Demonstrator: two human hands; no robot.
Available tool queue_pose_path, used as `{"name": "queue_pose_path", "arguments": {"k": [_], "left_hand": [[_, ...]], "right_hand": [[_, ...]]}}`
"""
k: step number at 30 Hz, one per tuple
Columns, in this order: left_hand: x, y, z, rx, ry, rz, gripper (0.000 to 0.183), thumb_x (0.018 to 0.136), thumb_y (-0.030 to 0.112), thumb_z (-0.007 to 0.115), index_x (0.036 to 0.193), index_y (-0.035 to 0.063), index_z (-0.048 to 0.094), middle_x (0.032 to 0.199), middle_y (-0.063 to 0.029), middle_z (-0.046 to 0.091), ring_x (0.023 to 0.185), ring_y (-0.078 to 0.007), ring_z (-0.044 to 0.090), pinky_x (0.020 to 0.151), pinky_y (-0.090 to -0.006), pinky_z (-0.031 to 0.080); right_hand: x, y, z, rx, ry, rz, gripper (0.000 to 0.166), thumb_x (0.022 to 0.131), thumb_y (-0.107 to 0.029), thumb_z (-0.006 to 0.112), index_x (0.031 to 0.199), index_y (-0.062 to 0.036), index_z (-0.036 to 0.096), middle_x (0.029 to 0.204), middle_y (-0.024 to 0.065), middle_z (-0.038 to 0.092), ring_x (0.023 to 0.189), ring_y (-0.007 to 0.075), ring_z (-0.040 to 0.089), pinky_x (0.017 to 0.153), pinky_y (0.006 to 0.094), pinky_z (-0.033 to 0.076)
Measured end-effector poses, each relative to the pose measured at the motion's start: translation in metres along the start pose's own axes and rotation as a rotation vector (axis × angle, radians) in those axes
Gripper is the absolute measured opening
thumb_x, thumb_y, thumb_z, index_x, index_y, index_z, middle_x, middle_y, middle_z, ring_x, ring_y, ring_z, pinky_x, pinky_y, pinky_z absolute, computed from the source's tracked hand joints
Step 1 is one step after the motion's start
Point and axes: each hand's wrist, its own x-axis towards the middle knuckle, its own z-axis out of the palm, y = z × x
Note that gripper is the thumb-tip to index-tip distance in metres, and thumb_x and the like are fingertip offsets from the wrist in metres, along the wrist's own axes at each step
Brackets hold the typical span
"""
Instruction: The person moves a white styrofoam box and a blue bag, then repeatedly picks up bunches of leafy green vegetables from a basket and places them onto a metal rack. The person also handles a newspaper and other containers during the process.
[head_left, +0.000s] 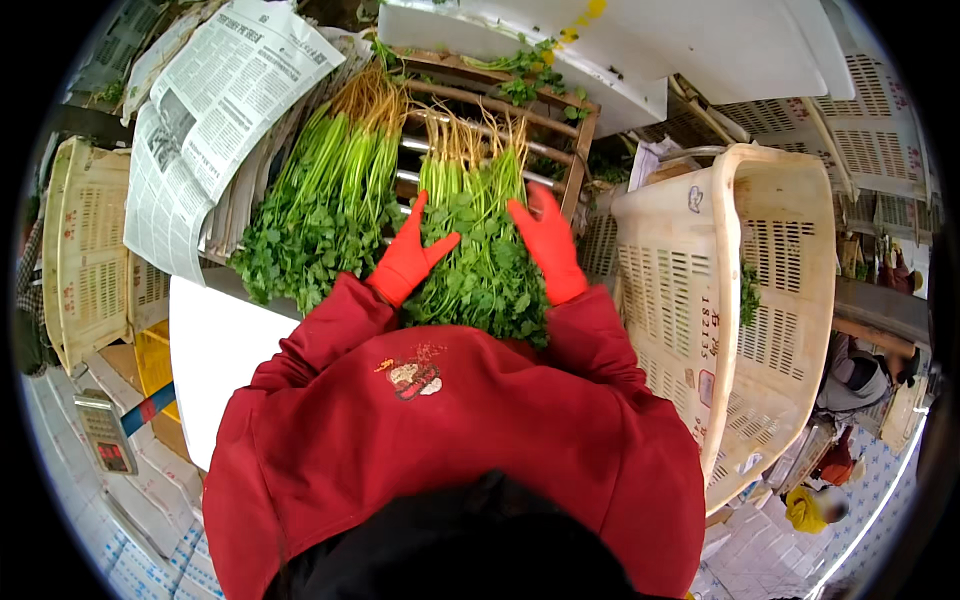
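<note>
A bunch of cilantro (480, 255) lies on a metal rack (574, 169), its pale roots away from me and its leaves toward my body. My left hand (415, 251), in a red glove, is at the bunch's left edge with thumb and fingers spread. On its right edge rests my right hand (545, 244), also red-gloved, fingers apart. Neither hand is closed around the stems. A larger pile of cilantro (330, 187) lies just left, roots facing the same way. Beside that pile, newspaper sheets (232, 97) lie on a stack of paper.
Right of me stands a tall cream plastic crate (667, 270). A white foam box (525, 45) is beyond the rack. Another crate (90, 247) and a digital scale (106, 435) are at left. Several people are in the background at right, one in yellow (806, 510).
</note>
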Motion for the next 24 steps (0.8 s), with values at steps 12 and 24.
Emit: {"name": "queue_pose_path", "arguments": {"k": [12,24], "left_hand": [[-0.016,0.028,-0.029,0.099,-0.093,0.041,0.079,0.093,0.034,0.07,0.155,0.0041,0.029,0.155,-0.0214,0.038,0.145,-0.0312,0.035,0.117,-0.038,0.031],[0.025,0.054,0.006,0.228,-0.348,0.43,0.041,0.099,0.026,0.059,0.137,0.0114,0.057,0.13,-0.0234,0.061,0.122,-0.0398,0.057,0.106,-0.044,0.044]], "right_hand": [[0.094,-0.002,-0.004,-0.371,-0.204,0.0,0.039,0.082,-0.039,0.072,0.098,-0.0042,0.066,0.097,0.0163,0.071,0.089,0.0291,0.068,0.08,0.0413,0.052],[0.024,-0.05,-0.08,0.469,-0.374,0.099,0.035,0.1,-0.031,0.053,0.117,-0.0035,0.067,0.059,-0.0029,0.045,0.049,0.0061,0.038,0.047,0.023,0.031]]}}
